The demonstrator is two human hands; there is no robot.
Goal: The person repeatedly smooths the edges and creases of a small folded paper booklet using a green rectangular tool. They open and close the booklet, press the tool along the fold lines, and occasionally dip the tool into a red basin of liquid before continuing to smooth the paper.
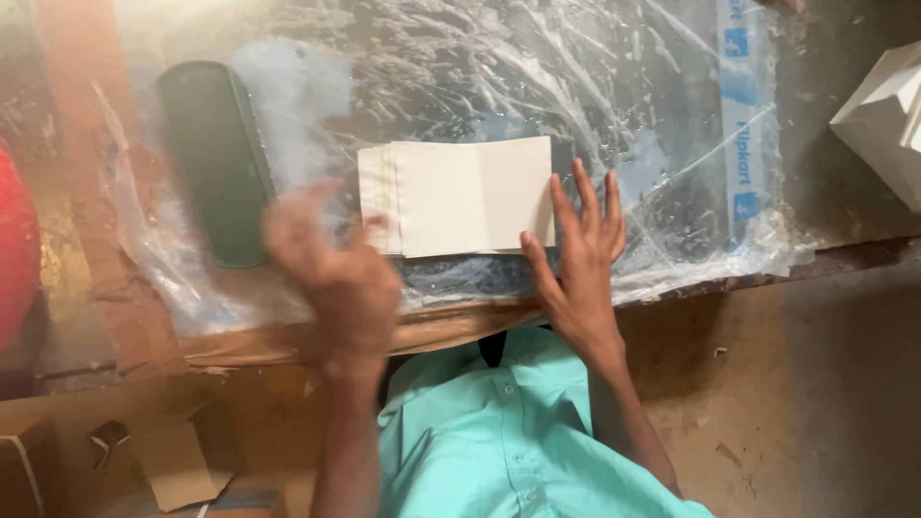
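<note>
A cream stack of flat paper pieces [460,197] lies on a table covered with crinkled clear plastic sheet [576,86]. My right hand [578,251] rests flat with fingers spread at the stack's lower right corner, its thumb touching the stack's lower edge. My left hand [331,269] is blurred by motion, just left of the stack's lower left corner, fingers loosely curled with nothing visibly in them. A dark green oblong tray [216,158] lies left of the stack under the plastic.
A white box [887,120] stands at the table's right end. A red object [14,245] shows at the far left edge. Brown cardboard scraps [177,460] lie on the floor below the table's front edge [451,331].
</note>
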